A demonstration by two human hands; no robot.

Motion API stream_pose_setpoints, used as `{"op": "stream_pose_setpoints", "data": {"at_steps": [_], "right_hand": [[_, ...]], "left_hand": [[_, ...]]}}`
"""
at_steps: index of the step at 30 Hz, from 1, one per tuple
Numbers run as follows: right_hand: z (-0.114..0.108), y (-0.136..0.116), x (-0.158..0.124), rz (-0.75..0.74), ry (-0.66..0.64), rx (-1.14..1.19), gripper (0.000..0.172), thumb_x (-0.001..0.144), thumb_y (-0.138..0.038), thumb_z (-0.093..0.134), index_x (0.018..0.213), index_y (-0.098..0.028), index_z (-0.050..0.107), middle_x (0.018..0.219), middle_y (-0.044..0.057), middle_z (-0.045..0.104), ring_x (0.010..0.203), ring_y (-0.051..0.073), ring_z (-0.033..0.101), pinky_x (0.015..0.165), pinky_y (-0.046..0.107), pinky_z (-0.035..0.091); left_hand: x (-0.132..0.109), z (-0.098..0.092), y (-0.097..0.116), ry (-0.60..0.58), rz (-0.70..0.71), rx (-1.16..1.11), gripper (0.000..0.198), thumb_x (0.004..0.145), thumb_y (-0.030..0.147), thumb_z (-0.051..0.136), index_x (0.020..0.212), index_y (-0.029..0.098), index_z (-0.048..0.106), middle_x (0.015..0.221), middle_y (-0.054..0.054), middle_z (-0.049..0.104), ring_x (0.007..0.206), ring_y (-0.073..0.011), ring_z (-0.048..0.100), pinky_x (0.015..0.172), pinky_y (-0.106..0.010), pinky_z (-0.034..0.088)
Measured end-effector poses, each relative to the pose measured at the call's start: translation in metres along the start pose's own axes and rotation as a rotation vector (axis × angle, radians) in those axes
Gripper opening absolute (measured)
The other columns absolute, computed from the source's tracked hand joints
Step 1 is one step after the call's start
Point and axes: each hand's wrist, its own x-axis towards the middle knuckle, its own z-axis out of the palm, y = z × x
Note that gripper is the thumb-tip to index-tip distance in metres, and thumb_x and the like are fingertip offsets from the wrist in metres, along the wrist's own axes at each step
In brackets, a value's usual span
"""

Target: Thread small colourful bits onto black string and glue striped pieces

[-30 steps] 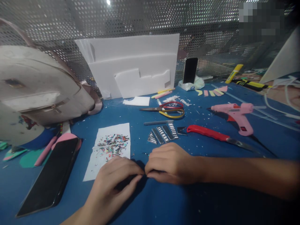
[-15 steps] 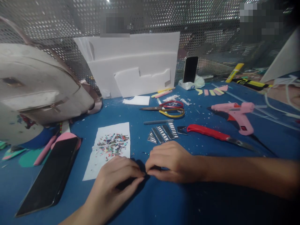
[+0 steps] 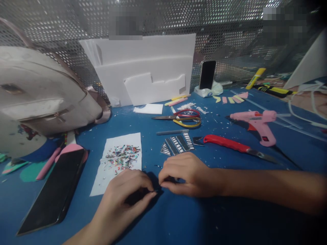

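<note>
My left hand point(image 3: 129, 195) is low over the blue table, thumb and forefinger pinched around a tiny dark piece too small to name. Just to its right, my right hand point(image 3: 185, 175) is closed in a pinch too, its fingertips a short gap from the left ones; what they hold, if anything, I cannot make out. Beyond the right hand lie several black-and-white striped strips point(image 3: 177, 144) in a fan. A white paper sheet point(image 3: 102, 182) covered with small colourful scraps point(image 3: 125, 156) lies beside the left hand.
Scissors point(image 3: 186, 118), a grey stick point(image 3: 172, 132), a red-handled knife point(image 3: 227, 143) and a pink glue gun point(image 3: 255, 120) lie beyond my hands. On the left are a black phone point(image 3: 55, 190) and a pale backpack point(image 3: 46, 92). White boards point(image 3: 145, 64) and another phone point(image 3: 207, 75) stand behind.
The fingertips of my two hands have drawn slightly apart, leaving a small gap between them. Everything else on the table stays put.
</note>
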Motion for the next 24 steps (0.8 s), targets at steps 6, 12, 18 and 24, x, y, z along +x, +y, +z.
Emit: {"op": "stream_pose_setpoints", "data": {"at_steps": [6,12,18,24], "right_hand": [[-0.0023,-0.0013,-0.0009,0.026,0.011,0.053,0.006,0.091,-0.021,0.053,0.089,-0.018,0.059,0.075,-0.003,0.059,0.065,0.008,0.049,0.064,0.021,0.037],[-0.0039,-0.0009,0.0014,0.063,0.023,0.087,0.005,0.088,-0.016,0.054,0.088,-0.017,0.059,0.074,-0.003,0.057,0.064,0.007,0.047,0.063,0.020,0.036],[-0.0027,-0.0023,0.0010,0.095,0.055,0.066,0.005,0.088,-0.018,0.055,0.086,-0.017,0.059,0.070,-0.004,0.053,0.061,0.007,0.045,0.059,0.021,0.034],[-0.0011,-0.0001,-0.0009,0.099,0.061,0.027,0.007,0.091,-0.019,0.052,0.087,-0.018,0.057,0.073,-0.004,0.054,0.063,0.007,0.044,0.060,0.021,0.033]], "left_hand": [[0.0004,-0.0016,0.0011,-0.007,0.013,-0.016,0.011,0.086,0.011,0.060,0.087,0.020,0.066,0.082,0.001,0.070,0.074,-0.0123,0.065,0.068,-0.025,0.050],[-0.0009,-0.0013,-0.0013,-0.015,-0.014,-0.004,0.015,0.085,0.009,0.061,0.091,0.022,0.067,0.086,0.001,0.072,0.079,-0.0127,0.066,0.072,-0.024,0.050],[-0.0004,-0.0023,-0.0026,-0.017,-0.027,0.003,0.011,0.086,0.012,0.062,0.089,0.022,0.067,0.083,0.001,0.071,0.077,-0.0125,0.065,0.071,-0.024,0.050],[0.0020,-0.0028,-0.0010,-0.014,-0.006,0.011,0.010,0.086,0.013,0.063,0.087,0.022,0.066,0.080,0.003,0.071,0.073,-0.0112,0.066,0.068,-0.023,0.049]]}}
